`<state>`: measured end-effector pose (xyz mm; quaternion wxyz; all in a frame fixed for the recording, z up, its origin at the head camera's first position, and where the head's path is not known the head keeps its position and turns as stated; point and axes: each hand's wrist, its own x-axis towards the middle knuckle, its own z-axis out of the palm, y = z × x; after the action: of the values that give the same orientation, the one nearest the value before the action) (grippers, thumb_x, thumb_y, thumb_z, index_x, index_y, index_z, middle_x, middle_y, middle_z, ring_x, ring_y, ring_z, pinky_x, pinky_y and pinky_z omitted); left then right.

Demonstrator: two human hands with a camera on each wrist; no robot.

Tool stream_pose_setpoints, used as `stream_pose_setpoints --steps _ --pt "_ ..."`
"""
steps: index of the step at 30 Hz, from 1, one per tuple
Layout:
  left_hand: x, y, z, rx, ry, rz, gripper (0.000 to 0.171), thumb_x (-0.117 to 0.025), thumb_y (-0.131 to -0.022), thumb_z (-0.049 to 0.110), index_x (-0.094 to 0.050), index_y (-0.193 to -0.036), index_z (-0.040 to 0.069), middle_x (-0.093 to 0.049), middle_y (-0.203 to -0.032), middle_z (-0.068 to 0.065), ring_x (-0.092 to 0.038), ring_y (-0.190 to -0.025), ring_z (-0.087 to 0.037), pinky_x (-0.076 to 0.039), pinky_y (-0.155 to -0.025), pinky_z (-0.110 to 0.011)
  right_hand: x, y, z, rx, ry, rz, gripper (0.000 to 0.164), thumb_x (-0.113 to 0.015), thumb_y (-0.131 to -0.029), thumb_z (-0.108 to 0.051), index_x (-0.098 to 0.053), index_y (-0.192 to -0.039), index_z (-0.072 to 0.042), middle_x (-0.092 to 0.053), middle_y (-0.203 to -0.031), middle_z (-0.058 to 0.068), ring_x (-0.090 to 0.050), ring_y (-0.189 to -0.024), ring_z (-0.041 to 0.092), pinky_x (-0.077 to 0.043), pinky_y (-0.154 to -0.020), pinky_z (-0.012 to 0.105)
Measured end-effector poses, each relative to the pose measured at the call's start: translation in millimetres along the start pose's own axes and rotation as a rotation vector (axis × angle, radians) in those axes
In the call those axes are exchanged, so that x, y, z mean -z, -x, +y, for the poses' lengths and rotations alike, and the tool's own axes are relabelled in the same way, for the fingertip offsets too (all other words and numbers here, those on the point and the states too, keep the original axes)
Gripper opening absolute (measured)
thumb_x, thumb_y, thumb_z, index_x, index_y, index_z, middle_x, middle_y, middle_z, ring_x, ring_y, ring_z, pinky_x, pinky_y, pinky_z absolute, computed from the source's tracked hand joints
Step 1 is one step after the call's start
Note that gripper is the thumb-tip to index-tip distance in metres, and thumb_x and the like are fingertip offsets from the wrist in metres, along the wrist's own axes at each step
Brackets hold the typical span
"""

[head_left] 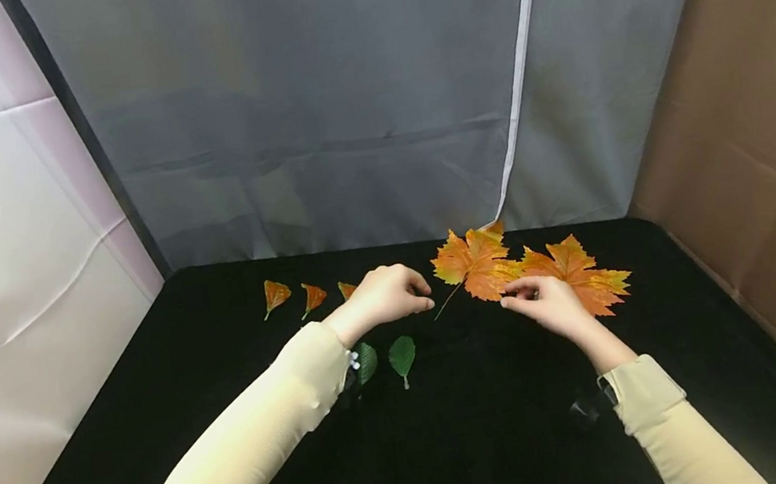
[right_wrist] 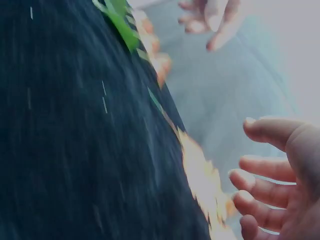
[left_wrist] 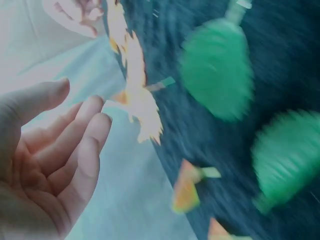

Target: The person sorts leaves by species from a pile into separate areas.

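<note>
My left hand [head_left: 385, 294] hovers over the black table between the small orange leaves and the big ones, its fingers loosely bent around nothing. My right hand [head_left: 547, 305] hangs in front of the big leaves, thumb and fingers apart in the right wrist view, with nothing held. An orange maple leaf [head_left: 476, 262] lies with its stem toward the left hand. Another maple leaf [head_left: 584, 276] lies to its right, partly hidden by the right hand. Two green leaves, one whole [head_left: 402, 355] and one partly covered [head_left: 367, 361], lie below the left hand.
Small orange leaf pieces [head_left: 276, 294] lie in a row at the back left, one partly behind the left hand. Black cloth [head_left: 456, 443] covers the table. A grey curtain [head_left: 344, 118] hangs behind, with a white cloth [head_left: 10, 240] left and a brown one [head_left: 754, 148] right.
</note>
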<state>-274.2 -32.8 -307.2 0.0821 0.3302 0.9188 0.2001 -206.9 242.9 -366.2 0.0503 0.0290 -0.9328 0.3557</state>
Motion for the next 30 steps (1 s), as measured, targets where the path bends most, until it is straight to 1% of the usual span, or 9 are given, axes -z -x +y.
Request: stream_pose_setpoints --steps 4,8,11,15,18,21,23,26,30 --pt "-6.5 -20.6 13.5 -0.026 -0.005 -0.001 0.017 -0.076 -0.084 0.032 -0.076 -0.094 0.018 -0.069 -0.086 0.007 -0.062 -0.075 -0.009 -0.050 -0.073 -0.030 14 6 31 -0.109 0.015 0.088 0.034 -0.068 -0.090 -0.028 -0.070 -0.106 0.002 -0.067 -0.088 0.011 -0.059 -0.078 0.022 -0.045 -0.067 0.032" --pt "-15.0 -41.9 16.0 -0.019 0.003 0.006 0.013 -0.076 -0.084 0.030 -0.073 -0.080 0.017 -0.063 -0.075 0.008 -0.054 -0.066 -0.010 -0.045 -0.064 -0.027 18 10 54 -0.185 0.057 0.147 0.031 -0.069 -0.089 -0.028 -0.071 -0.097 0.002 -0.066 -0.080 0.007 -0.055 -0.070 0.016 -0.044 -0.064 0.031" --pt "-23.2 -57.5 9.4 0.023 0.026 0.011 0.026 -0.076 -0.084 0.027 -0.062 -0.064 0.017 -0.050 -0.061 0.008 -0.044 -0.057 -0.011 -0.036 -0.056 -0.026 17 9 61 -0.198 0.078 0.158 0.030 -0.069 -0.087 -0.028 -0.071 -0.092 0.002 -0.066 -0.076 0.005 -0.055 -0.066 0.015 -0.044 -0.063 0.031" --pt "-35.4 -71.8 -4.7 0.133 0.059 0.012 0.036 -0.075 -0.083 0.025 -0.055 -0.056 0.015 -0.044 -0.051 0.006 -0.043 -0.049 -0.011 -0.034 -0.051 -0.025 11 5 61 -0.190 0.123 0.136 0.026 -0.072 -0.084 -0.028 -0.068 -0.077 -0.004 -0.062 -0.069 0.001 -0.051 -0.062 0.016 -0.041 -0.062 0.032" --pt "-43.1 -73.7 -13.3 0.214 0.086 -0.013 0.028 -0.075 -0.083 0.023 -0.065 -0.060 0.011 -0.053 -0.051 0.004 -0.052 -0.049 -0.013 -0.041 -0.051 -0.026 6 4 58 -0.192 0.165 0.093 0.029 -0.074 -0.081 -0.032 -0.062 -0.067 -0.010 -0.055 -0.063 -0.002 -0.047 -0.059 0.016 -0.038 -0.058 0.031" --pt "-49.0 -72.1 -17.8 0.257 0.103 -0.049 0.021 -0.076 -0.083 0.021 -0.071 -0.068 0.008 -0.060 -0.057 0.000 -0.056 -0.053 -0.015 -0.046 -0.054 -0.028 1 6 54 -0.199 0.193 0.064 0.033 -0.075 -0.080 -0.036 -0.059 -0.062 -0.014 -0.050 -0.059 -0.004 -0.045 -0.056 0.016 -0.035 -0.055 0.031" --pt "-52.3 -71.1 -18.5 0.262 0.080 -0.053 0.019 -0.077 -0.082 0.021 -0.071 -0.069 0.008 -0.063 -0.062 -0.001 -0.057 -0.057 -0.016 -0.048 -0.057 -0.030 -1 8 52 -0.197 0.202 0.063 0.034 -0.075 -0.080 -0.036 -0.058 -0.060 -0.014 -0.048 -0.058 -0.005 -0.045 -0.055 0.016 -0.034 -0.054 0.031" --pt "-55.9 -70.3 -16.4 0.262 0.007 -0.026 0.016 -0.079 -0.079 0.021 -0.070 -0.075 0.009 -0.065 -0.073 -0.004 -0.058 -0.066 -0.020 -0.049 -0.063 -0.034 -1 10 49 -0.200 0.216 0.069 0.036 -0.075 -0.080 -0.037 -0.057 -0.058 -0.014 -0.046 -0.056 -0.005 -0.043 -0.054 0.016 -0.033 -0.052 0.031" --pt "-57.1 -71.0 -11.5 0.271 -0.063 -0.012 0.015 -0.078 -0.078 0.018 -0.069 -0.085 0.008 -0.063 -0.086 -0.008 -0.056 -0.075 -0.025 -0.049 -0.065 -0.039 3 11 45 -0.221 0.245 0.036 0.039 -0.074 -0.082 -0.039 -0.056 -0.057 -0.014 -0.043 -0.055 -0.004 -0.042 -0.052 0.016 -0.031 -0.050 0.031"
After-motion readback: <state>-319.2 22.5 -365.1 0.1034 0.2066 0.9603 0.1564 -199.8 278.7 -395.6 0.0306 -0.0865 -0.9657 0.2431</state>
